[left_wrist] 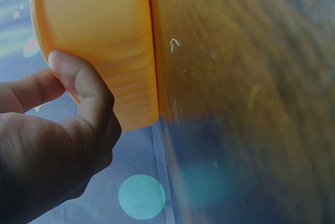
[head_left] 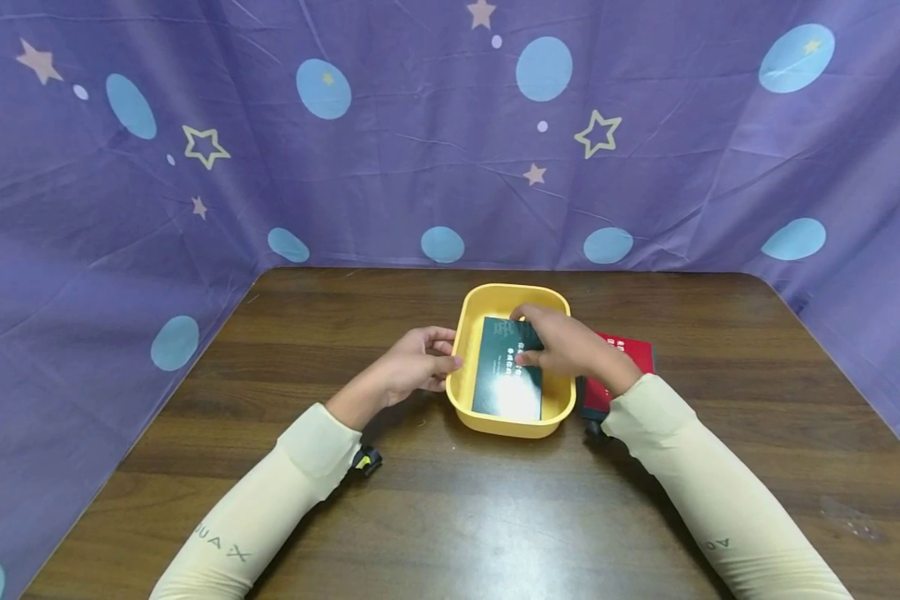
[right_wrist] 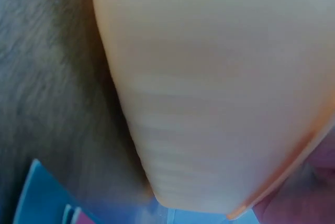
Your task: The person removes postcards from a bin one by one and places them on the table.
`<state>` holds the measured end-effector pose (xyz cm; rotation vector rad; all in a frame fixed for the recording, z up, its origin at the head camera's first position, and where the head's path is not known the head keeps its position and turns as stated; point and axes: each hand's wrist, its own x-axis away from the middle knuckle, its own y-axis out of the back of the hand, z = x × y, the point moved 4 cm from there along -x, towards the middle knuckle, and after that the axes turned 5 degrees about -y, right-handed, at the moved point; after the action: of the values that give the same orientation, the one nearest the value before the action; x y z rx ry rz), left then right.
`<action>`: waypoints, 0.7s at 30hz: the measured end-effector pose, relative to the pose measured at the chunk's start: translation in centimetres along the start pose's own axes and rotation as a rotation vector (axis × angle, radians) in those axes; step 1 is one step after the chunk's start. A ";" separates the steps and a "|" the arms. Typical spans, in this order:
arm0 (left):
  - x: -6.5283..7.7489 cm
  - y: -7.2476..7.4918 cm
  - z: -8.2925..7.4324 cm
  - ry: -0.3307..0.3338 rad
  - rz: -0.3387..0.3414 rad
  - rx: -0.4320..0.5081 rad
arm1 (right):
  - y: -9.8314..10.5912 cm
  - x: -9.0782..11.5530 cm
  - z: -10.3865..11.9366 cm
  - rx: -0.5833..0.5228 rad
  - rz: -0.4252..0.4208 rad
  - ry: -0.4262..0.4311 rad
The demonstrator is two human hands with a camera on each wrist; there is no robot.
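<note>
A yellow plastic bin (head_left: 510, 429) stands on the table. Its left rim is pinched by my left hand (head_left: 414, 365); the left wrist view shows thumb and forefinger meeting at the rim of the bin (left_wrist: 99, 20). A dark green book (head_left: 498, 375) with white lettering lies in the bin, and my right hand (head_left: 562, 340) reaches over the right rim and grips it, thumb on the cover, forefinger by the far edge. In the right wrist view the outer wall of the bin (right_wrist: 209, 77) fills most of the picture, and only a blurred part of the hand shows.
A red book (head_left: 637, 354) with white lettering lies right of the bin, partly hidden under my right forearm. Brown wood-grain table (head_left: 480, 517) all round. A purple patterned curtain (head_left: 390, 183) hangs behind it. A small clear scrap (head_left: 849, 518) lies at the right.
</note>
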<state>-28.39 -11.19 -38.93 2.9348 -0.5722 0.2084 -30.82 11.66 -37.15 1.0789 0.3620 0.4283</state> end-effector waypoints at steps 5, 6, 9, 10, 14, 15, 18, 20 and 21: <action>0.0 0.0 0.1 -0.006 -0.002 -0.002 | 0.4 0.0 0.2 -0.037 -0.046 0.048; 0.1 0.0 0.0 -0.005 -0.003 -0.001 | 0.5 0.0 0.3 -0.044 -0.056 0.057; 0.1 0.0 0.0 -0.007 -0.001 -0.002 | 0.7 0.1 0.4 -0.055 -0.090 0.084; 0.1 -0.1 0.0 -0.006 0.000 -0.002 | 0.8 0.1 0.4 -0.058 -0.101 0.093; 0.0 -0.1 0.1 -0.007 0.005 -0.003 | 1.3 0.3 0.6 -0.075 -0.146 0.117; -0.1 -0.1 0.1 -0.008 0.005 -0.003 | 1.5 0.3 0.6 -0.078 -0.156 0.119; -0.1 -0.1 0.1 -0.006 0.005 -0.002 | 2.0 0.4 0.7 -0.090 -0.182 0.127; 0.0 -0.1 0.0 -0.006 0.005 -0.002 | 2.2 0.5 0.7 -0.089 -0.193 0.130; 0.0 -0.1 0.0 -0.006 0.005 -0.002 | 2.3 0.5 0.7 -0.088 -0.197 0.132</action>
<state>-28.37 -11.09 -38.93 2.9338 -0.5799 0.2000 -30.42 12.31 -34.78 0.9217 0.5567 0.3375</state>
